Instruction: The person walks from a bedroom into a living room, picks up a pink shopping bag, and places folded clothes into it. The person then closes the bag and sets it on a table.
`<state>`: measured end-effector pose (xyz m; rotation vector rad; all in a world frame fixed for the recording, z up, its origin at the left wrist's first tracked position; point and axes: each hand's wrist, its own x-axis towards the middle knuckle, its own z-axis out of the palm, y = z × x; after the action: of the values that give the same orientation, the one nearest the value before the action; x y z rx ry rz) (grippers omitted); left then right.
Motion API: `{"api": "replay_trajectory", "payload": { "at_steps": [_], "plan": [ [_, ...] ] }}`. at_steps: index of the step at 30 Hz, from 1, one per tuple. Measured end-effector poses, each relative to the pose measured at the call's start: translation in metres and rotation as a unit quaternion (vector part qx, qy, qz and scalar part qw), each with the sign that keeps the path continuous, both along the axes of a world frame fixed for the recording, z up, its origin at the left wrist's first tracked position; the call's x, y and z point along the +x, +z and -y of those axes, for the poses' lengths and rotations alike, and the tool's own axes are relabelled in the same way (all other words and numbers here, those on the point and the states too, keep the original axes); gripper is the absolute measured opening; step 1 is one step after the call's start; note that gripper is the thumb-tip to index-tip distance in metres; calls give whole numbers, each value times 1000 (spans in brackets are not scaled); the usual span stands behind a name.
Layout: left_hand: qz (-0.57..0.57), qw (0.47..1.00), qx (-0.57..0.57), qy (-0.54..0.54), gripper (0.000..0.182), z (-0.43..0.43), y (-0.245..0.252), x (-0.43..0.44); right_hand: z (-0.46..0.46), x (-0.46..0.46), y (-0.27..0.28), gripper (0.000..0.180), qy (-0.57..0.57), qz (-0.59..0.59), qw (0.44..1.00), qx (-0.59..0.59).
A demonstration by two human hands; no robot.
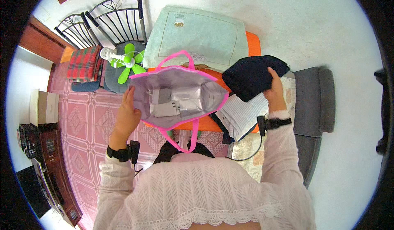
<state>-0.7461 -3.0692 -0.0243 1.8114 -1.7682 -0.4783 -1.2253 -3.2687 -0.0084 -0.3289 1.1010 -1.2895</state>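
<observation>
A pink-edged insulated tote bag (212, 98) with a silvery lining stands with its mouth wide apart before me. My left hand (126, 116) grips its left side, thumb and fingers at the rim. Inside, on the bottom, lie a few small white and grey items (166, 109), too small to name surely. My right hand (275, 88) holds a folded black cloth (251, 74) to the right of the bag, thumb on top. Below that cloth lies a stack of folded clothes (243, 113), the uppermost one striped white and grey.
An orange table (254, 43) carries the bag, the clothes and a pale green fabric cover (200, 34) behind. At left, a small fan (127, 60) with green blades sits on a metal-backed chair (118, 20), beside a folded plaid blanket (83, 64). A grey sofa (307, 103) stands at right.
</observation>
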Motion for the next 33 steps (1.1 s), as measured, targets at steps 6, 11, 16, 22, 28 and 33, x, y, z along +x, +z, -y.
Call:
{"api": "replay_trajectory", "payload": {
  "at_steps": [6,11,16,22,28,33],
  "plan": [
    [21,1000,5,18,73,-6,4,-9,51,33,-57,41,19,75,997,20],
    [11,998,30,53,70,-8,4,-14,-17,106,28,35,-18,-387,863,-326],
    [21,999,5,34,67,-11,5,-21,-74,222,38,64,670,-386,428,-469],
    [20,999,20,23,67,-16,6,-25,-97,318,-119,93,654,-624,103,-416],
    [-58,997,47,33,70,-20,6,-23,-96,325,-160,57,612,-625,117,-470],
    [-27,999,-46,1,72,-16,6,-4,-88,322,-44,47,688,-520,187,-470]
  ]
}}
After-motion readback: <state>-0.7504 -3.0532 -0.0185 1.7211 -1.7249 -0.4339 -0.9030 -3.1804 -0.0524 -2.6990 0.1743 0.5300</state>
